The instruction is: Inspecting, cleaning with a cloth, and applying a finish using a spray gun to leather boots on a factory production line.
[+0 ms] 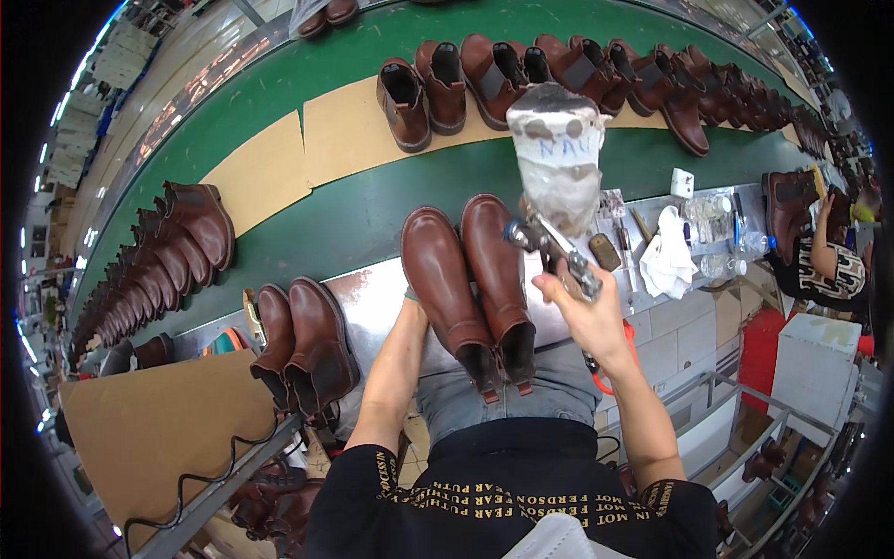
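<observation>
A pair of brown leather ankle boots (454, 279) is raised over the bench edge in front of me, toes pointing away and shafts toward my lap. My left hand (411, 311) reaches under the left boot and appears to hold the pair up from below; its fingers are hidden. Just right of the boots, my right hand (594, 312) is closed around a metal spray gun (559, 253). On the gun sits a cup (559, 154) wrapped in stained white cloth and plastic. The nozzle end is beside the right boot. No spray can be made out.
Another brown pair (303, 340) stands left on the metal bench. Rows of boots (559, 70) line the green conveyor (354, 200) and its cardboard strips. A white cloth (668, 252), plastic bottles (722, 266) and a brush (603, 250) lie right. A co-worker (824, 265) is at far right.
</observation>
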Demonstrator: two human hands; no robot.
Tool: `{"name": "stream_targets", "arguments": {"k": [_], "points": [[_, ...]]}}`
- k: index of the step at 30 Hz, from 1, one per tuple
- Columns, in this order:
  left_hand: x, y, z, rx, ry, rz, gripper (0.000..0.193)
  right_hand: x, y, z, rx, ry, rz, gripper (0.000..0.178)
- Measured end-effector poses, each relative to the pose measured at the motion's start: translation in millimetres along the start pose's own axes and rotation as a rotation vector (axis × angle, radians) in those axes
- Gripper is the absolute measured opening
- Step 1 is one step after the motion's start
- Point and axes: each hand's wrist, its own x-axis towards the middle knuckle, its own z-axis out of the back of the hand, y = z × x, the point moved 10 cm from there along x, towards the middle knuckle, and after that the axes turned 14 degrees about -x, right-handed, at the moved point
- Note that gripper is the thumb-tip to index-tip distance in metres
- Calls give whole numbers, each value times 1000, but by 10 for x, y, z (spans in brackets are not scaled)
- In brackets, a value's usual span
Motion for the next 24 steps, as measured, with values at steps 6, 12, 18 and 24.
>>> {"name": "stream_targets", "arguments": {"k": [6, 12, 18, 24], "points": [[-66, 64, 27, -3, 16, 51, 41, -85, -511, 329, -73, -201, -67, 18], [-9, 228, -86, -3, 84, 174, 41, 196, -1519, 201, 138, -241, -125, 21], [-75, 328, -118, 28, 126, 250, 41, 256, -2106, 105, -219, -74, -154, 40], [-94, 348, -211, 42, 78, 159, 41, -96, -2020, 311, -690, -87, 22, 54]]}}
